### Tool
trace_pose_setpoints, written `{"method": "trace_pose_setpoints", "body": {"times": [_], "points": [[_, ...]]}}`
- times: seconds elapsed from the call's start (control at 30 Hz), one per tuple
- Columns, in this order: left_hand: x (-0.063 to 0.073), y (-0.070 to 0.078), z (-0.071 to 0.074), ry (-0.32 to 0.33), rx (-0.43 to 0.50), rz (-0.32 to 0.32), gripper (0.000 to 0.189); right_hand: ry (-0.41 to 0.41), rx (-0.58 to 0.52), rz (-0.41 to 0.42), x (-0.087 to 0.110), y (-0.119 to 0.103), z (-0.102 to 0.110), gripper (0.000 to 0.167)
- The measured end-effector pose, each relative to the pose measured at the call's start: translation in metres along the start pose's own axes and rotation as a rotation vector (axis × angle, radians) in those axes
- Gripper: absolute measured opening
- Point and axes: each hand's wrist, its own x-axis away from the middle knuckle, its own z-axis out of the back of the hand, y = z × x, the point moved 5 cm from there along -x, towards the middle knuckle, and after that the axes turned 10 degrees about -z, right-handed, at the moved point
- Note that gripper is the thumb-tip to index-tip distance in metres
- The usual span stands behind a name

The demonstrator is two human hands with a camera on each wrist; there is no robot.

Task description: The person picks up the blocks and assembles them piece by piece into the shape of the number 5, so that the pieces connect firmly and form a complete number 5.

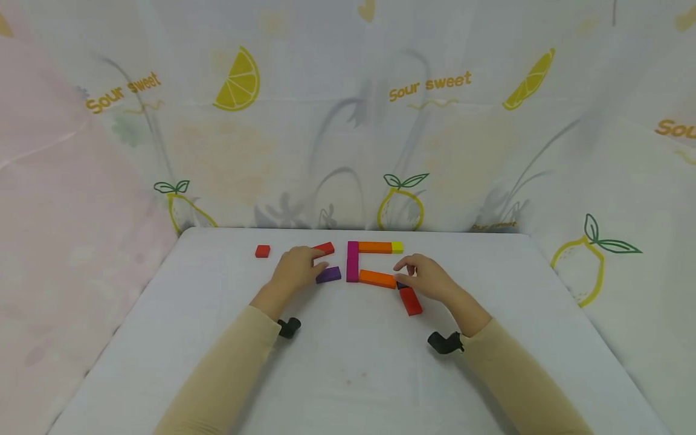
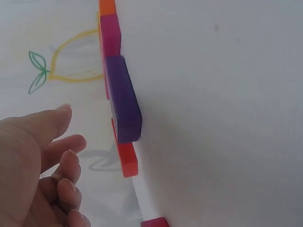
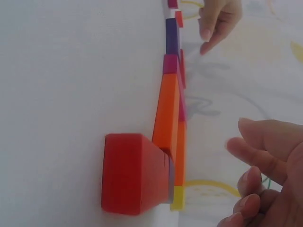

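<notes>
My left hand (image 1: 295, 269) hovers over the left of the blocks, fingers loosely bent and holding nothing. Nearest to it are a purple block (image 1: 328, 275) and a red block (image 1: 324, 248); the left wrist view shows a gap between hand (image 2: 42, 170) and purple block (image 2: 124, 101). My right hand (image 1: 426, 277) is raised beside another red block (image 1: 410, 301) and a small dark block (image 1: 402, 285), partly hidden by its fingers. Nothing is in its grasp in the right wrist view. Between the hands, a magenta block (image 1: 352, 261) meets two orange blocks (image 1: 375, 248).
A small red block (image 1: 263, 251) lies apart at the far left. A yellow block (image 1: 397, 248) touches the end of the upper orange block. The white table (image 1: 348, 362) ends at a printed lemon cloth (image 1: 304, 139) behind the blocks.
</notes>
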Motion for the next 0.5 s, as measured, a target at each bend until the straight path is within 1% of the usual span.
{"method": "trace_pose_setpoints", "body": {"times": [0.17,0.33,0.5], "points": [[-0.002,-0.013,0.006,0.029,-0.023,-0.006,0.038,-0.022,-0.032,0.032,-0.007,-0.009,-0.008,0.019],[-0.007,-0.023,0.008,0.039,0.001,0.004,0.041,-0.046,-0.039,0.041,-0.014,-0.013,-0.017,0.020],[-0.013,-0.029,0.008,0.045,-0.006,0.007,0.043,-0.060,-0.043,0.058,-0.021,-0.019,-0.022,0.020]]}}
